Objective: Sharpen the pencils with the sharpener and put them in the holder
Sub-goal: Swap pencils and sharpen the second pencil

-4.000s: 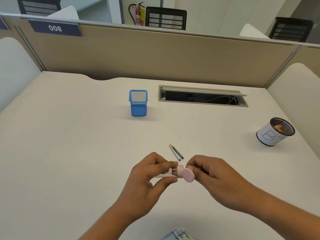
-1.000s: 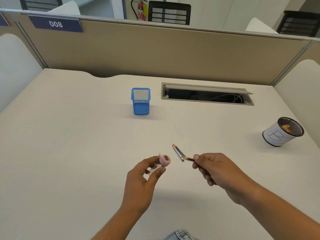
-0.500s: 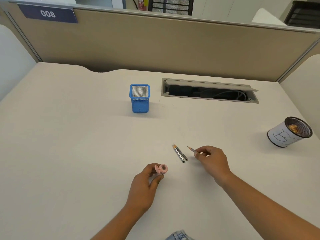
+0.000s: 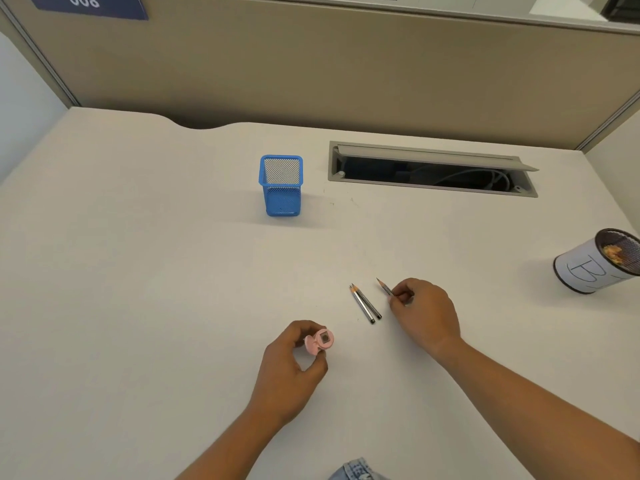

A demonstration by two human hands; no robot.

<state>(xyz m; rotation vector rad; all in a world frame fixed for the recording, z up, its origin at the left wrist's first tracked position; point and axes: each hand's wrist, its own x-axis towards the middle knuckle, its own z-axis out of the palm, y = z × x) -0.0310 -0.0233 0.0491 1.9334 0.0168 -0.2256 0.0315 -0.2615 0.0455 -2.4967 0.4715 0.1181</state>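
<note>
My left hand (image 4: pixel 291 367) pinches a small pink sharpener (image 4: pixel 320 340) just above the desk, its opening facing up. My right hand (image 4: pixel 424 311) grips a short grey pencil (image 4: pixel 384 286) low over the desk, its sharp tip pointing up and left. Two more grey pencils (image 4: pixel 365 304) lie side by side on the desk between my hands, tips pointing away from me. The blue mesh holder (image 4: pixel 281 184) stands upright farther back, with nothing seen inside it.
A white-wrapped mesh cup (image 4: pixel 597 265) marked "B" holds shavings at the right edge. An open cable slot (image 4: pixel 433 172) with wires is set into the desk behind the pencils. A tan partition (image 4: pixel 311 71) closes the back.
My hands have come apart: the right pulled the pencil out of the sharpener and lowered it beside the two lying pencils. The left lowered the sharpener toward the desk.
</note>
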